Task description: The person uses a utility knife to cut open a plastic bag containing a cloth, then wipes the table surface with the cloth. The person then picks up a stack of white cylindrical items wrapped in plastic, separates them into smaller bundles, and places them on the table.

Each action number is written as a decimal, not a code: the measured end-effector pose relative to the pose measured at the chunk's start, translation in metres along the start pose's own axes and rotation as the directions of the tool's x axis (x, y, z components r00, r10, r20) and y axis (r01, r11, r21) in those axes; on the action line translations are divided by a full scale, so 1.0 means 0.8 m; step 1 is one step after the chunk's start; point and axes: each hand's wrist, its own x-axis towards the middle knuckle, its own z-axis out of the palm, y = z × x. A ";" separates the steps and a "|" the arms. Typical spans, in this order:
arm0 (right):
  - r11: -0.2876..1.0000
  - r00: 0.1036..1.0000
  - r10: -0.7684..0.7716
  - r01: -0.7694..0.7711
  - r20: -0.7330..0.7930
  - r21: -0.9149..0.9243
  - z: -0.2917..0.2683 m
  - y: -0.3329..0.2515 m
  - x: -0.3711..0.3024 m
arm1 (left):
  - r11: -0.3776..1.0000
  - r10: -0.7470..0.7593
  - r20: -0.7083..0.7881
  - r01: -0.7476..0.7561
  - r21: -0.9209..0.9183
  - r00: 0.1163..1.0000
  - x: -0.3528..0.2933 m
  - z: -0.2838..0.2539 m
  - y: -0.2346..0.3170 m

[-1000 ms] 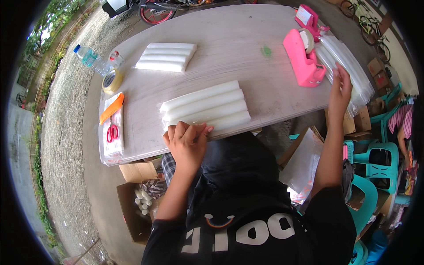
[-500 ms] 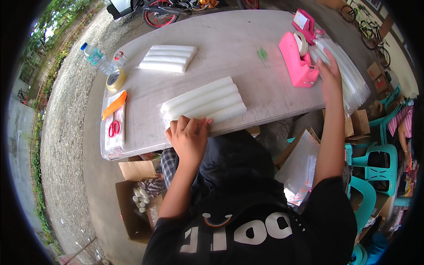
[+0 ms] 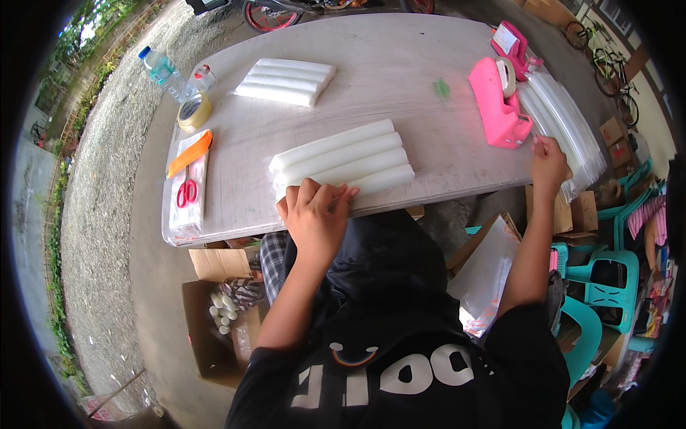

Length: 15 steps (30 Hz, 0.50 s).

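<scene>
1. Fingers (image 3: 309, 191) of our left hand (image 3: 313, 218): bent, close together, touching the near-left part of a pack of white sticks (image 3: 350, 154); we can't tell if they pinch it.
2. Our right hand (image 3: 550, 166): thumb and finger drawn together just beside the near end of the pink tape dispenser (image 3: 493, 104); can't tell if they pinch anything.
3. The sticks lie side by side, near middle of the table (image 3: 400, 71); second pack (image 3: 286, 81) farther and left.
4. Right: long clear plastic packs (image 3: 564, 118) beside the dispenser.
5. Left, far to near: bottle (image 3: 163, 71), tape roll (image 3: 194, 112), orange tool (image 3: 190, 156), red-handled scissors (image 3: 187, 193); last two on a plastic bag (image 3: 184, 218).
6. Below left, we see an open box (image 3: 200, 343).
</scene>
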 end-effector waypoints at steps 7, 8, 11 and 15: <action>0.699 0.716 -0.630 0.354 0.300 0.622 -0.023 -0.194 -0.119 | 0.999 0.004 0.023 -0.004 0.036 1.000 -0.001 -0.003 -0.002; 0.660 0.645 -0.709 0.466 0.284 0.590 -0.015 -0.213 -0.131 | 1.000 -0.003 0.019 0.002 0.025 1.000 -0.002 -0.003 -0.002; 0.629 0.545 -0.766 0.530 0.341 0.568 0.009 -0.237 -0.147 | 1.000 -0.008 0.017 0.008 0.005 1.000 -0.001 -0.003 -0.001; 0.615 0.525 -0.782 0.560 0.336 0.556 0.026 -0.245 -0.144 | 1.000 -0.001 0.013 0.002 -0.013 1.000 0.001 -0.001 0.000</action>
